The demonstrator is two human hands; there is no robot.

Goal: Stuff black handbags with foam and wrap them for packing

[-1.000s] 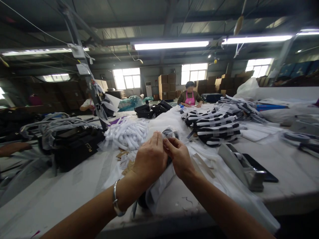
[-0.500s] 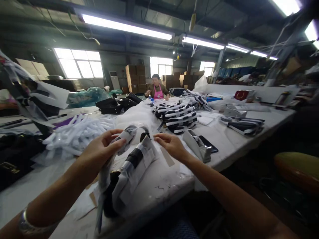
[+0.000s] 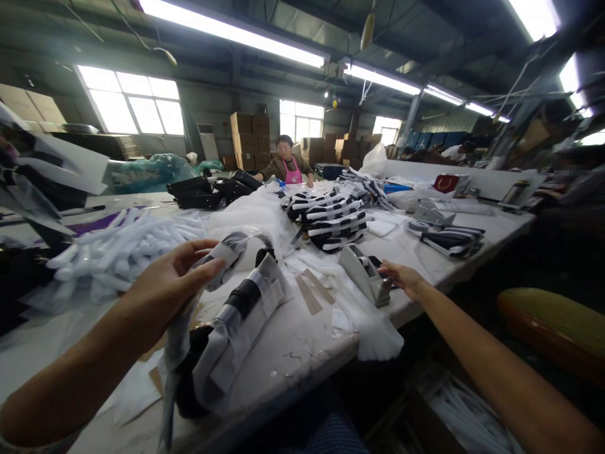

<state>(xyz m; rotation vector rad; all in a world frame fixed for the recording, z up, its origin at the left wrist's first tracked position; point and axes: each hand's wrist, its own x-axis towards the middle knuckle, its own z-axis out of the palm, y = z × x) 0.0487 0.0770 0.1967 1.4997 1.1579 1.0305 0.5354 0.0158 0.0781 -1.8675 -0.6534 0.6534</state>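
Observation:
My left hand [image 3: 165,287] is closed on the top of a black item wrapped in clear plastic with white paper [image 3: 227,328], which hangs down over the near edge of the white table [image 3: 302,353]. My right hand [image 3: 401,277] reaches out to the right and rests at the front end of a grey tape dispenser [image 3: 363,274]; its fingers look loosely curled. Strips of brown tape [image 3: 312,290] lie on the table between the two hands.
A heap of white rolled pieces [image 3: 123,243] lies at left, with black bags [image 3: 208,189] behind it. Stacks of black-and-white wrapped items [image 3: 331,217] sit in the middle and at right [image 3: 449,236]. A person in a pink apron [image 3: 286,164] works at the far end. Cardboard boxes [image 3: 250,142] stand behind.
My right hand let go of the wrapped item and moved right to the tape dispenser. My left hand keeps hold of the item. The view turned to the right.

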